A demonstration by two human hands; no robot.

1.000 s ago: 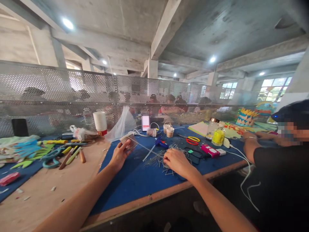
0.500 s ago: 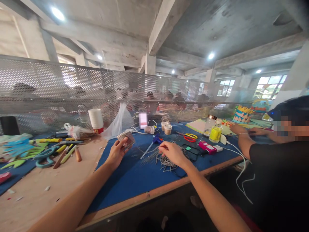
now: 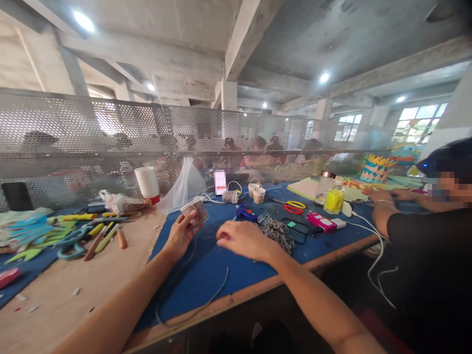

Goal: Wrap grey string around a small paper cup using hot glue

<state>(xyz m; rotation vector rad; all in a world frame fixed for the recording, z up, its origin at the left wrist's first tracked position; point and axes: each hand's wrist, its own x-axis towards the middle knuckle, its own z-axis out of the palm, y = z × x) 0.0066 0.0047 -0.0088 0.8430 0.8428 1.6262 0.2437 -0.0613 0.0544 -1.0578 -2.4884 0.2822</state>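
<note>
My left hand (image 3: 181,233) is closed around a small paper cup (image 3: 200,212) with brownish sides, held tilted above the blue mat. A thin grey cord (image 3: 193,310) runs down near this hand and loops over the mat toward the front edge; where its upper end goes is unclear. To the right, my right hand (image 3: 243,239) hovers low over the mat with fingers curled together. What they hold, if anything, is too small to make out. Beside and behind it lies a tangled pile of grey cord (image 3: 280,233). A blue glue gun (image 3: 246,213) rests just beyond.
Small cups (image 3: 259,194) and a lit phone (image 3: 220,182) stand at the back. Scissors (image 3: 294,207), a magenta box (image 3: 319,223) and a yellow bottle (image 3: 334,199) are at right, near a co-worker's arm (image 3: 381,211). Tools (image 3: 105,237) and stacked white cups (image 3: 146,182) are at left.
My right hand has moved left, away from the cord pile and nearer the cup. A loop of grey cord now lies across the front of the mat. The left hand keeps its hold.
</note>
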